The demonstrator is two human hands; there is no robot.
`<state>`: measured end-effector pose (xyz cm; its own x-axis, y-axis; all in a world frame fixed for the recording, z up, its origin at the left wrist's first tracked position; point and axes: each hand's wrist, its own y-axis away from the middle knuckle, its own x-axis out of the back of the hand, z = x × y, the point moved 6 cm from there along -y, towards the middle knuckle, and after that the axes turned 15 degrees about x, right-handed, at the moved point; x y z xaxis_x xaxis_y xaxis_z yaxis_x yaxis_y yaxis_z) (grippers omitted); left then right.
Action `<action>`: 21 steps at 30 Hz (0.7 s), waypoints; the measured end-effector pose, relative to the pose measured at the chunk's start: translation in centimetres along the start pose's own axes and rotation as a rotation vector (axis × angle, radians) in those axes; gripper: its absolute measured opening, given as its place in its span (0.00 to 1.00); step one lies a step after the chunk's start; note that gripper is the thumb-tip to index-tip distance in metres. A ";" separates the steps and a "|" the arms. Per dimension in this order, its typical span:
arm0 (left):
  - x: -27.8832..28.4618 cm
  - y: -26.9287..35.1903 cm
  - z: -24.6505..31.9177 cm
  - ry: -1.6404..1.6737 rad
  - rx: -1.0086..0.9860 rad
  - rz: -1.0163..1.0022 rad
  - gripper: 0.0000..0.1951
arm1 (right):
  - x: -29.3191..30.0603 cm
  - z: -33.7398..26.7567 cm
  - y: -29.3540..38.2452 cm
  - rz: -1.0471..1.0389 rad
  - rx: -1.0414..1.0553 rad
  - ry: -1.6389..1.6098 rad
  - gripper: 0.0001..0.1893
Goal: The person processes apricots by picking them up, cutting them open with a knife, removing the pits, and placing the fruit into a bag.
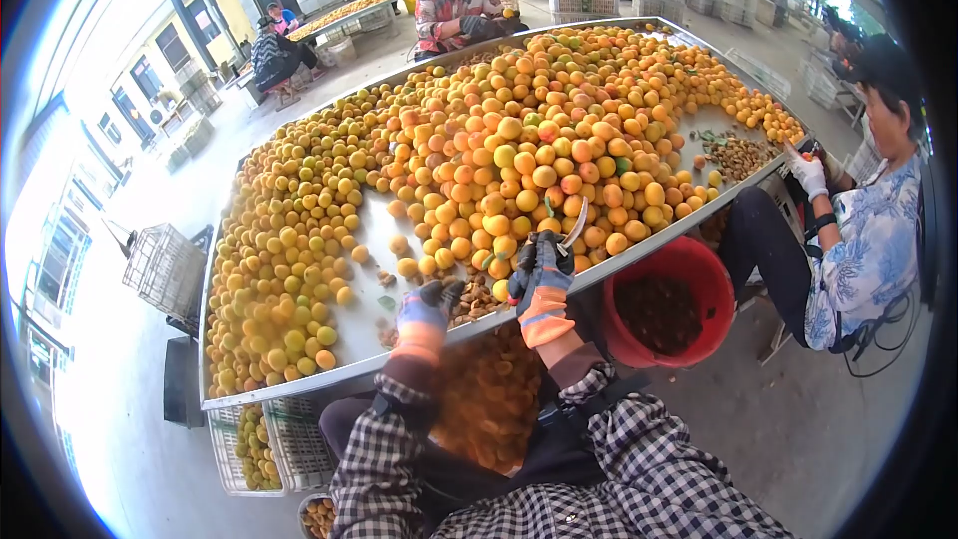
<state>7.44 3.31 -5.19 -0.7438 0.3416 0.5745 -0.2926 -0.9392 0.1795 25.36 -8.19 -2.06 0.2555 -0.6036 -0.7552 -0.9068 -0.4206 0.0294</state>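
My right hand [545, 288], in an orange and grey glove with dark fingers, is closed around a small knife [578, 226] whose curved blade points up and away. It hovers at the near edge of the metal table [378, 228], by a large heap of apricots [524, 157]. My left hand [425, 318], gloved alike and slightly blurred, is over the same edge; its fingers are partly curled, and whether they hold anything is unclear. Between both hands lies a small pile of apricot pits [475, 301]. Below, between my knees, is a blurred mass of orange-brown fruit pieces [490, 397].
A red bucket [722, 299] with dark contents stands under the table's edge at right. Beside it sits a co-worker [861, 239] in white gloves; another person [453, 4] works across the table. Plastic crates [299, 438] with greenish fruit stand below left.
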 end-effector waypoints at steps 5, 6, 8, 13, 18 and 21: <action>2.0 -0.6 0.8 -0.493 0.098 0.050 0.21 | 1.4 0.1 0.2 -0.029 -0.032 -0.022 0.11; 2.1 -0.6 -1.0 -0.422 0.062 0.049 0.20 | 1.6 0.1 0.5 -0.057 -0.044 -0.064 0.09; 1.6 0.8 -1.5 -0.298 -0.034 -0.114 0.18 | 2.6 0.0 0.3 -0.093 -0.031 -0.098 0.08; 4.1 1.5 1.9 -0.110 -0.312 -0.048 0.11 | 3.1 -0.3 -0.1 -0.088 -0.053 -0.139 0.08; 6.4 -11.1 0.1 -0.535 -0.111 0.265 0.20 | 3.4 0.8 -0.2 -0.134 -0.130 -0.155 0.08; 6.0 -16.6 -1.7 -0.583 -0.181 0.250 0.25 | 3.5 0.7 -0.1 -0.126 -0.133 -0.133 0.08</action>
<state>6.80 21.03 -6.12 -0.3704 -0.0086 0.9288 -0.2876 -0.9498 -0.1235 26.10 -9.80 -5.13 0.3098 -0.4497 -0.8377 -0.8157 -0.5784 0.0087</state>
